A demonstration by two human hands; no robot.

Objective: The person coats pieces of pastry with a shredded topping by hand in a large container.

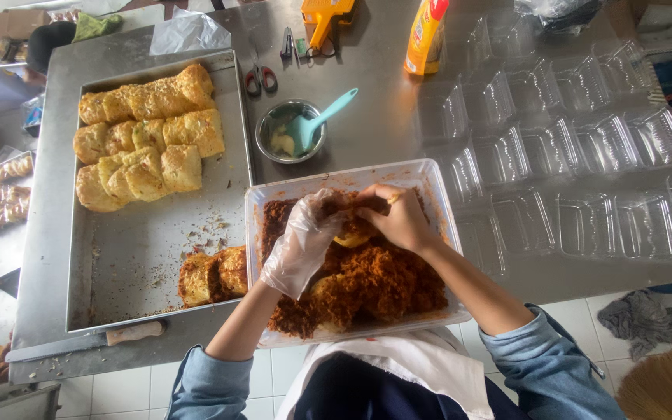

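My left hand (305, 237), in a clear plastic glove, and my bare right hand (398, 218) together grip a small yellow bread roll (351, 235). They hold it over a clear plastic tub (421, 175) filled with brown shredded floss (375, 284). Another roll lies half buried in the floss near the tub's front. Left of the tub, a steel tray (141, 264) carries two floss-coated rolls (213, 276) by its near edge and a block of several plain rolls (145, 136) at its far end.
A small steel bowl (274, 120) with a teal spatula (320, 117) stands beyond the tub. Rows of open clear clamshell boxes (569, 140) cover the table's right side. Scissors (258, 78), a yellow bottle (423, 35) and a knife (87, 342) lie around.
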